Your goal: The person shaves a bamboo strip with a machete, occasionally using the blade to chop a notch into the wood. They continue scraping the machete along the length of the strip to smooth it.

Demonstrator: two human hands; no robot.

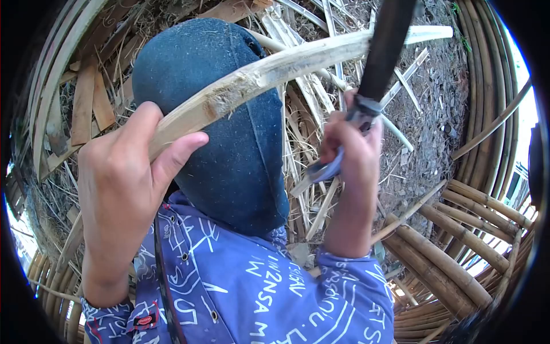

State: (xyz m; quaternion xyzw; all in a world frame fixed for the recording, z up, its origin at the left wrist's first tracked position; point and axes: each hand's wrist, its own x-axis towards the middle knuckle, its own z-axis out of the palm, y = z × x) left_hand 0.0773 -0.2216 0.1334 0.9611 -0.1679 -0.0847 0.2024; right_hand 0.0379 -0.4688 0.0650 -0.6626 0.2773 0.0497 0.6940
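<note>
Strip [286,64] over knee [229,149], knife [387,54] right of knee

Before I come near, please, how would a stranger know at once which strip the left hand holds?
Look first at the dark trouser leg. Over it runs the pale strip, its near end in the left hand. Unlike the loose strips on the ground, it is held up and has a rough brown patch.

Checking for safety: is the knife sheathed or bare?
Bare: its dark blade stands out above the right hand, crossing in front of the strip, with no sheath visible. The tip is out of view.
</note>
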